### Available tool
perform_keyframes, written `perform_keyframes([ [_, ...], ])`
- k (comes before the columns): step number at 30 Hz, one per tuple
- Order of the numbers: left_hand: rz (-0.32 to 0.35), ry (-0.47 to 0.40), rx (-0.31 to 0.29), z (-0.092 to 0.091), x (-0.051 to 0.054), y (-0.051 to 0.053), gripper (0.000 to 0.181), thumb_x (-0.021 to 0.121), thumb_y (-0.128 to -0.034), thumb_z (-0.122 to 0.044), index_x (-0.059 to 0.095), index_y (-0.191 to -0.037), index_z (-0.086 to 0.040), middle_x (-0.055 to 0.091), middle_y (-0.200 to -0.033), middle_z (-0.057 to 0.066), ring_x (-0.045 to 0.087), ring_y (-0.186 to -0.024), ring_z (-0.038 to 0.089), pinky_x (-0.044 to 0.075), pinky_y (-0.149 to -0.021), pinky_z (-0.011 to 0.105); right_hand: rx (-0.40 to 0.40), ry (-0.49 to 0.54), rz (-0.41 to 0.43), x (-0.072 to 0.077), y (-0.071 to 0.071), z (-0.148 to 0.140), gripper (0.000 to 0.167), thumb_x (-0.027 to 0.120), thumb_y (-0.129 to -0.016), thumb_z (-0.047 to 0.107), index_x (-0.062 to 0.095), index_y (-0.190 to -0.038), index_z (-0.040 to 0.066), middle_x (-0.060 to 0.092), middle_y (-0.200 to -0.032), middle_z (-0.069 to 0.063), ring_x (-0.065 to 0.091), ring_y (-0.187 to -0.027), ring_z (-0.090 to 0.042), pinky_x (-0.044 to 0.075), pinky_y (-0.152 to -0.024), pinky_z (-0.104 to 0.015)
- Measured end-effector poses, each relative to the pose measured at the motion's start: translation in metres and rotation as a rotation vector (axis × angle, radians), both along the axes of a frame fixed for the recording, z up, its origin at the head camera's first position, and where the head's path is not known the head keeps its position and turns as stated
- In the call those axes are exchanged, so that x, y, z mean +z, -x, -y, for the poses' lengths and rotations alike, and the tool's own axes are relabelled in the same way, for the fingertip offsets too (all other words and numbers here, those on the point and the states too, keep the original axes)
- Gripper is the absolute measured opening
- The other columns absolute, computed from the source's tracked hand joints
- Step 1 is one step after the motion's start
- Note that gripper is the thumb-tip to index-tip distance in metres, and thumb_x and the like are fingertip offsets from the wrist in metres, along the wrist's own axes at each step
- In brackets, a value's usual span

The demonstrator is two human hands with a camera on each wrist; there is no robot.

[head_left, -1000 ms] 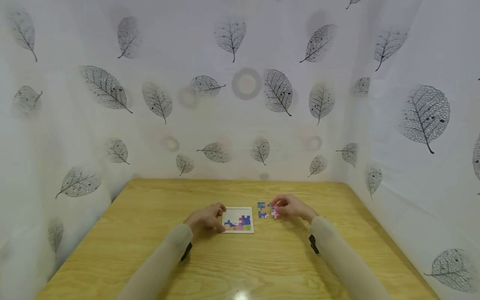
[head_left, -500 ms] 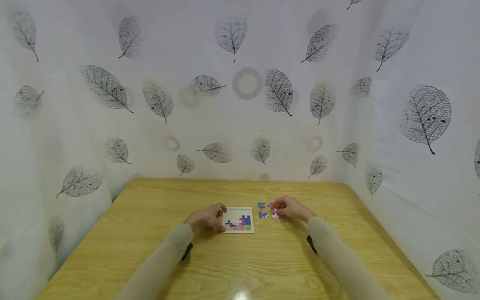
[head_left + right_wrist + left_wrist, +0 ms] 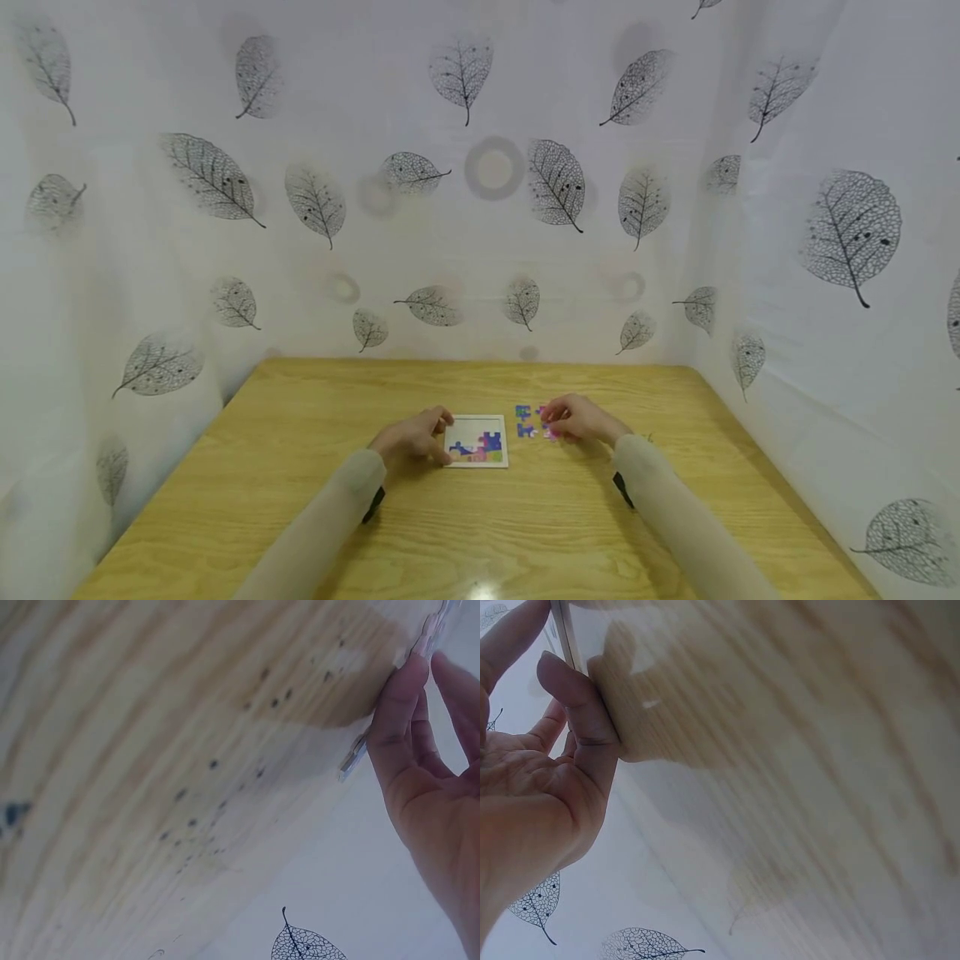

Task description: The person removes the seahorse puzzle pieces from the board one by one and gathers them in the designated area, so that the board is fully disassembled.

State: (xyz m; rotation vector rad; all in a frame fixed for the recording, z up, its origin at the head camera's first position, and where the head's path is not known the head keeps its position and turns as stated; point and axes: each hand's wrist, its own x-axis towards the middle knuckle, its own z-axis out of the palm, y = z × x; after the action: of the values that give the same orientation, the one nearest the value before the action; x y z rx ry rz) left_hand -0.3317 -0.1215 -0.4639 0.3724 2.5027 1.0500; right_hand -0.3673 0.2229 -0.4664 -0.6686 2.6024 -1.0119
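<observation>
My left hand (image 3: 408,435) grips the left side of the white puzzle tray (image 3: 480,466) on the counter (image 3: 457,533). My right hand (image 3: 588,418) bends over the loose pieces (image 3: 523,430) just right of it, blocking some from sight; I can't tell whether it pinches one. Leaf-printed sheeting (image 3: 337,92) stands behind and at both sides.

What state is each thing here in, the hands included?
Puzzle tray: flat on the table, partly filled, far part unfilled.
Pieces in the tray: lying together along the near side.
Left hand: holding the tray's left edge.
Right hand: fingertips at the loose pieces; pinching one or not, unclear.
Loose pieces: outside the tray, some partly hidden.
Curtain: hanging behind the table.
</observation>
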Motion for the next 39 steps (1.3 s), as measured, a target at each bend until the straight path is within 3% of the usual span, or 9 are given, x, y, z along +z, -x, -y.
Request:
perform_keyframes([
  [6,0.012,-0.008,0.012,0.0,-0.001,0.0,0.063,0.083,-0.0763,-0.012,0.049,-0.129,-0.009,0.049,-0.126,0.013,0.045,-0.11,0.028,0.04,-0.1,0.047,0.068,-0.065,-0.047,0.003,0.001,-0.001,0.034,0.074,-0.084,0.009,0.068,-0.116,0.0,0.068,-0.111,-0.015,0.061,-0.09,-0.019,0.051,-0.078,-0.03],
  [13,-0.003,0.0,0.01,0.001,-0.002,0.001,0.063,0.083,-0.0757,-0.012,0.049,-0.128,-0.009,0.05,-0.126,0.014,0.047,-0.113,0.028,0.037,-0.105,0.049,0.124,-0.055,-0.054,0.005,-0.002,-0.003,0.035,0.074,-0.083,0.011,0.067,-0.116,0.0,0.069,-0.1,-0.006,0.059,-0.086,-0.013,0.051,-0.076,-0.028],
  [20,-0.004,0.003,-0.003,0.0,-0.002,0.001,0.063,0.083,-0.0752,-0.012,0.048,-0.128,-0.009,0.05,-0.125,0.013,0.047,-0.112,0.028,0.041,-0.101,0.048,0.077,-0.068,-0.025,-0.001,0.001,-0.002,0.036,0.076,-0.083,0.009,0.068,-0.117,-0.001,0.07,-0.108,-0.01,0.06,-0.091,-0.016,0.051,-0.08,-0.03],
  [26,-0.008,0.009,0.002,0.0,-0.002,0.001,0.063,0.083,-0.0755,-0.012,0.048,-0.128,-0.009,0.05,-0.127,0.014,0.047,-0.113,0.028,0.039,-0.103,0.048,0.07,-0.068,-0.025,-0.001,0.0,-0.002,0.036,0.076,-0.083,0.009,0.067,-0.117,0.0,0.07,-0.104,-0.009,0.059,-0.088,-0.016,0.051,-0.079,-0.03],
  [32,-0.003,0.008,0.012,-0.001,-0.002,0.0,0.063,0.083,-0.0761,-0.013,0.048,-0.129,-0.009,0.05,-0.128,0.014,0.047,-0.113,0.028,0.038,-0.104,0.049,0.03,-0.045,-0.001,0.001,-0.002,-0.005,0.047,0.078,-0.081,0.014,0.064,-0.124,0.002,0.067,-0.107,-0.008,0.061,-0.094,-0.018,0.051,-0.085,-0.033],
  [39,-0.014,-0.006,-0.004,0.0,-0.002,-0.002,0.062,0.083,-0.0764,-0.012,0.048,-0.128,-0.008,0.05,-0.122,0.011,0.046,-0.11,0.026,0.04,-0.1,0.046,0.036,0.029,0.037,-0.002,0.002,-0.011,0.047,0.078,-0.081,0.012,0.063,-0.124,0.0,0.067,-0.104,-0.012,0.06,-0.089,-0.021,0.051,-0.075,-0.029],
])
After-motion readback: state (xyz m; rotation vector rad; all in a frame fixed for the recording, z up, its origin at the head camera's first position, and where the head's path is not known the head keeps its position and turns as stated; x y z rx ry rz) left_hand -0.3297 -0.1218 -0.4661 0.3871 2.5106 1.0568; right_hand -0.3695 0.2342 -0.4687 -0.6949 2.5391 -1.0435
